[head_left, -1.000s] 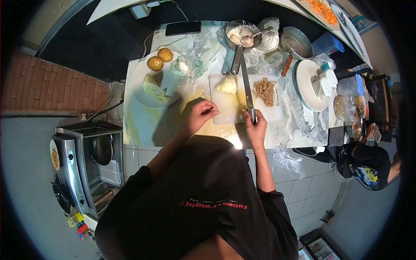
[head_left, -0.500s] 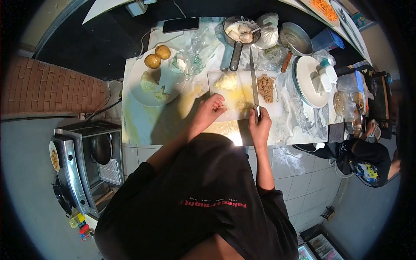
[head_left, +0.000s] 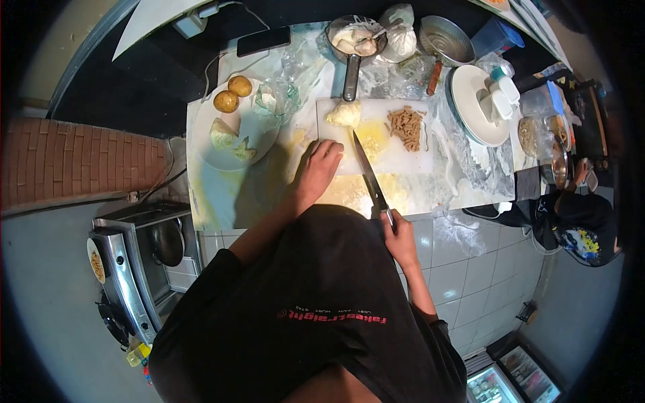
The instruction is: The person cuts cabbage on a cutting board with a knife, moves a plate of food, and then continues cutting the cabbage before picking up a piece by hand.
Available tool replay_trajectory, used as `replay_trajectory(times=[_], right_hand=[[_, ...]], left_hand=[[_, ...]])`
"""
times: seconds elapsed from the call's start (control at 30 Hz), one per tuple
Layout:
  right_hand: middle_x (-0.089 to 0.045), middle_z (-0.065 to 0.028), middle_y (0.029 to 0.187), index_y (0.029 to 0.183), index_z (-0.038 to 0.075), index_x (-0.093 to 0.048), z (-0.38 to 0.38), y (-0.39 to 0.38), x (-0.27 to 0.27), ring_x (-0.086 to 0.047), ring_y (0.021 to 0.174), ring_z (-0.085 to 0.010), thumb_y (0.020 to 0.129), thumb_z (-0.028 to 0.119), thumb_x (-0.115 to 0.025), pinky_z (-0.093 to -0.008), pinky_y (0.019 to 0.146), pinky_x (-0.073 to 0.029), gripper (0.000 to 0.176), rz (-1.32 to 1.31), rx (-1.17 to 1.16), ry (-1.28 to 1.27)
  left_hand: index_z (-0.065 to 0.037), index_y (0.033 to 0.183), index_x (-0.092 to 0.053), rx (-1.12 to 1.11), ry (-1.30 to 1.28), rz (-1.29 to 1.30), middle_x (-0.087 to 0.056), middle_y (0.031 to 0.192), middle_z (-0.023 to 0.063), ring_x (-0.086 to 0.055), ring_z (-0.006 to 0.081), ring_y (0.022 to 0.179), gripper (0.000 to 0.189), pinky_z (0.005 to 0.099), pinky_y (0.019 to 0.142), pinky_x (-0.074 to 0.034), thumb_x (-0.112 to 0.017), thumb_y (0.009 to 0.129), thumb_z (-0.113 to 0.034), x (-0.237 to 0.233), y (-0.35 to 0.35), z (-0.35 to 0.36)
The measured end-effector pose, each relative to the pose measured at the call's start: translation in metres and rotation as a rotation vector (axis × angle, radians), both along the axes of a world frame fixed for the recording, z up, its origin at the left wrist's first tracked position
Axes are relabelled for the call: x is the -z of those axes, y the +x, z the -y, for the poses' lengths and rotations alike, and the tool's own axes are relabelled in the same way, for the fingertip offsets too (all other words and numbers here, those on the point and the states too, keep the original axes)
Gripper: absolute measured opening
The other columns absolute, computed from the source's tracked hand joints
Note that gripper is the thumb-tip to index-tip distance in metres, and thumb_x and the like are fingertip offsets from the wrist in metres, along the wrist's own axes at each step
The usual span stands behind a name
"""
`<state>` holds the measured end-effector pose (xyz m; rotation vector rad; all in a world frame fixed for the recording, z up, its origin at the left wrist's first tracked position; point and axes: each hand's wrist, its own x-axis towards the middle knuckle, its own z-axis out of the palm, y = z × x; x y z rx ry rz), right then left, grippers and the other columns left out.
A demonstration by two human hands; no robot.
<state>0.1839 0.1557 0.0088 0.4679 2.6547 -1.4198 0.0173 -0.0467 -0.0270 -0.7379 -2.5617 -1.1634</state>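
My right hand (head_left: pixel 401 240) grips the handle of a long kitchen knife (head_left: pixel 366 168). Its blade points away from me over the white cutting board (head_left: pixel 413 163). My left hand (head_left: pixel 320 168) rests at the board's left edge, fingers together and bent; whatever is under the fingertips is too small to make out. Beyond the knife tip sits a pale yellow chunk (head_left: pixel 344 114) of food. Finely cut pale yellow bits (head_left: pixel 373 140) lie beside the blade. A pile of brown strips (head_left: pixel 406 129) covers the board's right part.
At left, a white plate (head_left: pixel 208 158) carries two potatoes (head_left: pixel 232 95) and cabbage pieces (head_left: pixel 223 133). Behind the board stand a small pan (head_left: pixel 351 74), a plastic bag (head_left: pixel 401 41) and a metal pan (head_left: pixel 447 40). Stacked plates (head_left: pixel 470 107) are at right; another person (head_left: pixel 574 221) is beyond.
The knife has swung from upright beside the brown strips to a slant, its tip now near the yellow chunk. My right hand has drawn back to the counter's front edge. The view has shifted slightly.
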Motion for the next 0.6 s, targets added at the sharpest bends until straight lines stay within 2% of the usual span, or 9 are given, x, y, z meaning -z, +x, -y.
replay_trajectory(times=[0.07,0.17,0.23,0.27,0.33,0.37,0.43,0.53,0.6], right_hand=[[-0.042,-0.0124,0.053,0.083,-0.003,-0.056,0.001,0.003,0.001,-0.034,0.048,-0.0136,0.100,0.026,-0.058,-0.0358,0.046,-0.030,0.034,-0.007,0.013,0.009],[-0.043,-0.0119,0.053,0.083,-0.003,-0.056,0.003,0.001,-0.008,-0.035,0.050,-0.0122,0.100,0.026,-0.058,-0.0357,0.047,-0.030,0.034,-0.038,0.024,0.000],[-0.060,-0.0164,0.064,0.090,-0.005,-0.062,0.006,-0.005,-0.023,-0.055,0.055,-0.0241,0.098,0.026,-0.061,-0.0361,0.055,-0.043,0.032,0.092,-0.004,-0.005],[-0.060,-0.0164,0.064,0.090,-0.005,-0.062,0.008,-0.007,-0.020,-0.055,0.055,-0.0241,0.098,0.026,-0.061,-0.0361,0.055,-0.043,0.032,0.087,0.000,-0.004],[-0.060,-0.0039,0.064,0.096,-0.003,-0.065,0.016,-0.014,-0.011,-0.052,0.060,-0.0086,0.095,0.023,-0.066,-0.0295,0.056,-0.042,0.026,-0.082,0.093,-0.256],[-0.058,0.0041,0.067,0.099,0.000,-0.067,0.026,-0.024,-0.017,-0.048,0.065,-0.0027,0.092,0.020,-0.071,-0.0246,0.058,-0.040,0.022,-0.153,0.184,-0.364],[-0.059,0.0047,0.069,0.099,0.001,-0.067,0.042,-0.052,-0.044,-0.047,0.065,-0.0026,0.092,0.019,-0.072,-0.0233,0.058,-0.039,0.020,-0.217,0.236,-0.426],[-0.058,0.0061,0.070,0.098,0.002,-0.067,0.043,-0.085,-0.064,-0.043,0.063,-0.0020,0.091,0.018,-0.073,-0.0211,0.058,-0.036,0.018,-0.288,0.245,-0.475],[-0.058,0.0069,0.071,0.097,0.003,-0.067,0.046,-0.093,-0.065,-0.042,0.063,-0.0014,0.091,0.017,-0.073,-0.0202,0.058,-0.035,0.017,-0.302,0.206,-0.458]], left_hand=[[-0.003,0.099,-0.060,0.022,0.003,-0.018,-0.060,0.095,0.0118,-0.061,0.0323,0.089,0.019,0.0393,0.079,-0.050,-0.069,0.082,-0.002,0.006,-0.005,0.001],[-0.003,0.099,-0.060,0.026,0.162,0.139,-0.061,0.093,0.0113,-0.062,0.0282,0.084,0.022,0.0348,0.077,-0.050,-0.069,0.080,0.004,0.002,-0.011,0.001],[-0.003,0.098,-0.059,0.009,0.165,0.112,-0.062,0.092,0.0069,-0.063,0.0182,0.083,0.022,0.0284,0.078,-0.050,-0.068,0.081,0.008,-0.012,-0.007,0.001],[-0.003,0.098,-0.059,0.014,0.166,0.107,-0.062,0.092,0.0069,-0.063,0.0182,0.083,0.022,0.0284,0.078,-0.050,-0.068,0.081,0.008,-0.010,-0.006,0.000],[-0.002,0.101,-0.060,0.067,0.860,0.707,-0.064,0.099,0.0031,-0.062,0.0107,0.089,0.016,0.0259,0.083,-0.050,-0.066,0.088,0.004,-0.005,-0.005,-0.006],[-0.002,0.101,-0.060,0.079,0.861,0.707,-0.064,0.099,0.0031,-0.062,0.0107,0.089,0.016,0.0259,0.083,-0.050,-0.066,0.088,0.004,-0.019,-0.001,-0.008],[0.000,0.108,-0.060,0.217,0.884,0.936,-0.065,0.107,0.0032,-0.060,0.0081,0.097,0.016,0.0253,0.088,-0.049,-0.064,0.093,0.001,-0.061,0.008,-0.010],[0.001,0.113,-0.059,0.366,0.885,0.908,-0.065,0.111,0.0055,-0.060,0.0092,0.100,0.020,0.0255,0.091,-0.048,-0.062,0.094,-0.001,-0.070,0.016,-0.009],[0.000,0.111,-0.060,0.360,0.920,0.915,-0.064,0.108,0.0021,-0.059,0.0072,0.101,0.019,0.0245,0.092,-0.047,-0.065,0.093,0.000,-0.078,0.016,-0.008]])
